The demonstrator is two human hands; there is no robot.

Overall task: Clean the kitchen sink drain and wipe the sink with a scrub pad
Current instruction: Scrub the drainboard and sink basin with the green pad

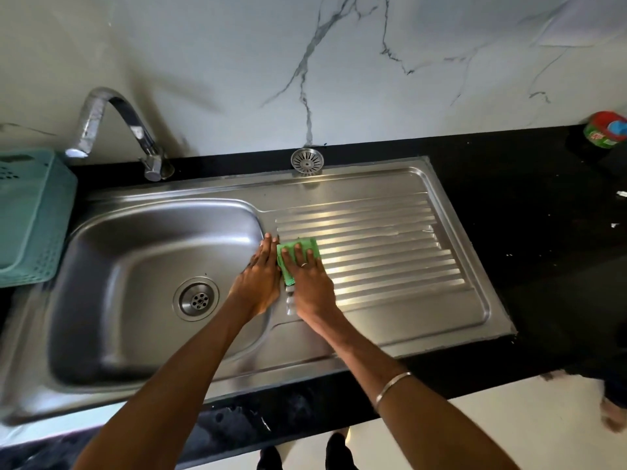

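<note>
A green scrub pad [290, 250] lies flat on the ribbed steel drainboard [390, 252], right beside the basin's rim. My right hand [310, 283] presses down on it with spread fingers. My left hand [261, 276] rests flat on the rim just left of the pad, fingers together, touching the pad's edge. The sink basin [112, 300] lies to the left, with its round drain [196, 299] in the floor. A loose metal drain strainer [307, 160] sits on the counter behind the drainboard, against the wall.
A chrome tap [112, 127] curves over the basin's back left. A teal plastic basket [30, 215] stands at the far left. A red-and-green container [605, 130] sits on the black counter [529, 215] at far right. Another person's foot [614, 413] shows at lower right.
</note>
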